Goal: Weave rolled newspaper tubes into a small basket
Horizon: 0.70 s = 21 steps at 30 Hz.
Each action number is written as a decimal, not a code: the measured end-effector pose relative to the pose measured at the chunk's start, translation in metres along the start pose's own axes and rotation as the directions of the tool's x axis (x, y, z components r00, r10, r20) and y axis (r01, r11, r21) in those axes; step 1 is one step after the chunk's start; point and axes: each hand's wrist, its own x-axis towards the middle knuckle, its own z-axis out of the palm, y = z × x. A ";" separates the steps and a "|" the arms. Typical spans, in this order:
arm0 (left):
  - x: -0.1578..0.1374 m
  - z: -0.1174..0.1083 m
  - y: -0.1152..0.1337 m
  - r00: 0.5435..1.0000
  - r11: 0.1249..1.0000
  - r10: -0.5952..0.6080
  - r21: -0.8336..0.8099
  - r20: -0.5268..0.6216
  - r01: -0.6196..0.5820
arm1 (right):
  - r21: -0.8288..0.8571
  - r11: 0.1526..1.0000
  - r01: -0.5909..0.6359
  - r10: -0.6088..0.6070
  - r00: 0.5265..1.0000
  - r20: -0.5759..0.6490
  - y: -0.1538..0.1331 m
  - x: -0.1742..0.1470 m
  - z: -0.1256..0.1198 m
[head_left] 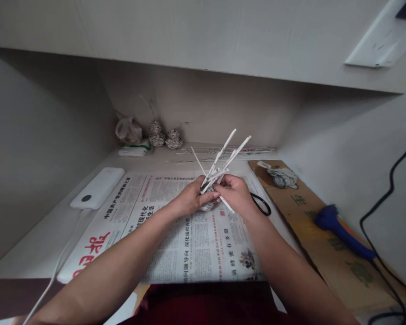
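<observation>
My left hand (192,197) is closed around a small rounded bundle woven from rolled newspaper (208,206), held over the spread newspaper. Several white rolled-paper sticks (228,155) stick up and out of the bundle at different angles. At the bundle's right side, my right hand (235,190) has its fingers pinched on one of these paper sticks, whose end points down toward the newspaper. Both hands hide much of the weave. Just right of my right hand, a black loop (262,205) lies on the newspaper.
Newspaper (169,253) covers the desk. At the back stand two gourd-shaped woven pieces (156,134), a plastic bag (128,130) and loose paper sticks (203,153). A white power bank (98,187) lies left. On cardboard (311,225) at right rest a blue corded tool (341,232) and a crumpled wad (282,177).
</observation>
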 end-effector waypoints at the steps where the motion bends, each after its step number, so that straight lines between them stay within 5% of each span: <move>1: 0.000 0.000 -0.001 1.000 1.000 0.000 0.030 -0.004 0.000 | -0.002 1.000 -0.002 0.002 1.000 -0.006 0.000 0.000 0.000; 13: -0.004 -0.004 0.004 0.998 0.986 -0.010 0.164 0.067 -0.001 | -0.123 0.991 0.052 -0.055 0.998 -0.021 0.006 -0.001 -0.003; 17: 0.000 -0.008 0.001 0.993 1.000 0.023 -0.021 0.119 -0.021 | -0.069 0.996 0.056 -0.056 0.998 0.002 0.001 -0.001 -0.004; 21: 0.002 -0.018 0.008 0.942 0.971 0.011 -0.228 0.334 0.069 | 0.056 0.997 -0.046 0.045 0.999 0.005 -0.003 0.002 -0.005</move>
